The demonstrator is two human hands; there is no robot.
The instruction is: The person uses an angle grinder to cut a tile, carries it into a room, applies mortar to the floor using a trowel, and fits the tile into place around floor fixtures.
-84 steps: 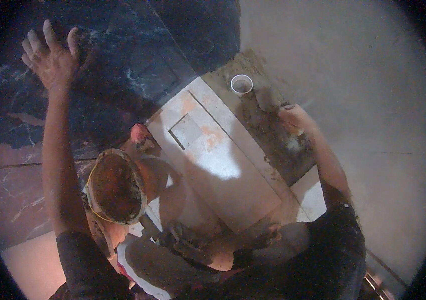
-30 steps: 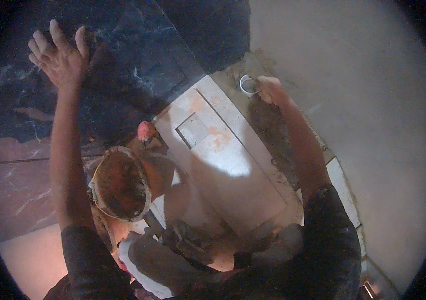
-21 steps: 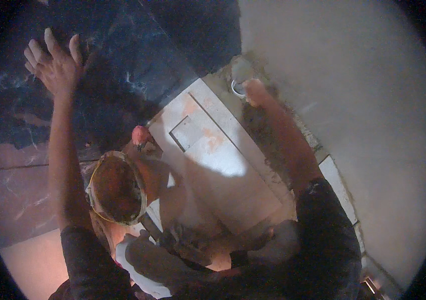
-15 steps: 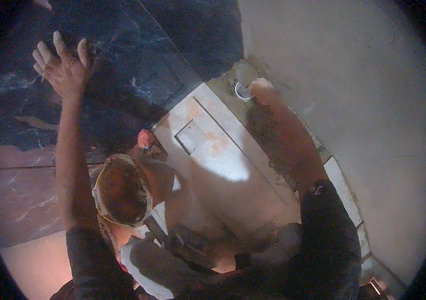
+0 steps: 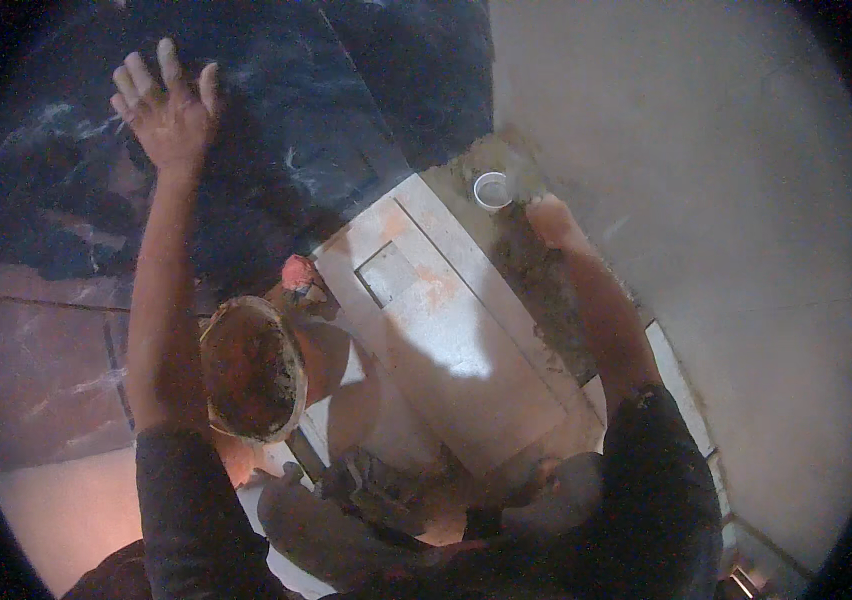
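My left hand point(image 5: 168, 118) rests on the dark marbled slab point(image 5: 276, 110) at the far left, fingers spread and nothing held. My right hand point(image 5: 554, 222) is closed over a strip of wet grey-brown mortar point(image 5: 521, 245). A blurred greyish shape shows just beyond its fingers; whether it is a tool held there I cannot make out. A round white pipe end point(image 5: 479, 202) stands in the mortar just left of that hand. Beside the strip lies a pale panel point(image 5: 451, 325) with a square recess and orange-brown smears.
A mortar-caked bucket point(image 5: 296, 400) stands by my left forearm. Close to it is a small red rounded thing point(image 5: 298, 271). A smooth grey surface point(image 5: 726, 200) extends along the right, with narrow white tile pieces point(image 5: 681, 385) at its near edge.
My right hand has drawn back slightly towards me and right from the pipe end, whose whole rim now shows. My left hand sits higher and further right in view, still spread.
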